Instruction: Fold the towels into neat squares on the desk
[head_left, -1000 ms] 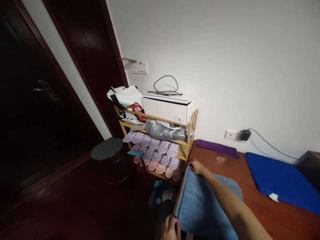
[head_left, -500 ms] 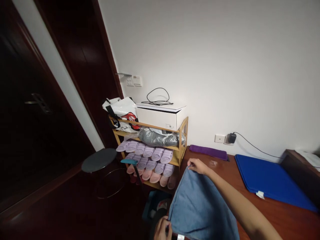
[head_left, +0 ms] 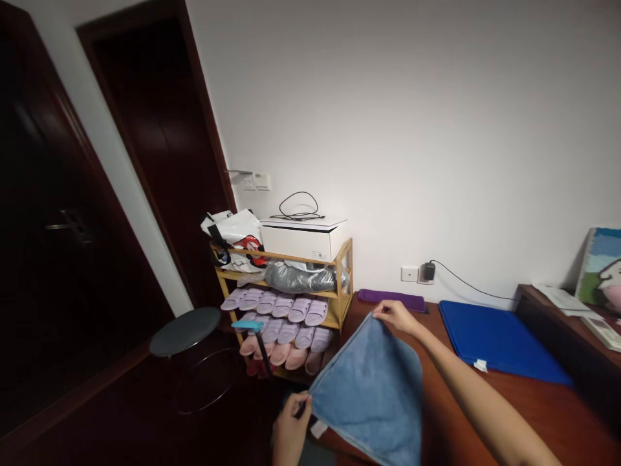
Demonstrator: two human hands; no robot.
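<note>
A blue-grey cloth (head_left: 371,391) hangs stretched between my two hands, over the front left part of the reddish-brown table (head_left: 514,408). My right hand (head_left: 395,316) pinches its upper corner. My left hand (head_left: 291,421) grips another corner, lower and to the left. A small white tag (head_left: 319,428) sticks out at the cloth's lower edge beside the left hand. The top edge between the hands is taut, while the rest drapes down and its lowest part is cut off by the frame.
On the table lie a folded blue mat (head_left: 499,343) and a folded purple cloth (head_left: 392,299). A wooden shoe rack (head_left: 345,285) holds several slippers (head_left: 284,305), a white box (head_left: 298,241) and a bag (head_left: 240,236). A round stool (head_left: 187,330) stands left.
The cloth and both hands have risen in view, the left hand most, and the cloth's left corner now shows more fully. The view has shifted somewhat to the right and up.
</note>
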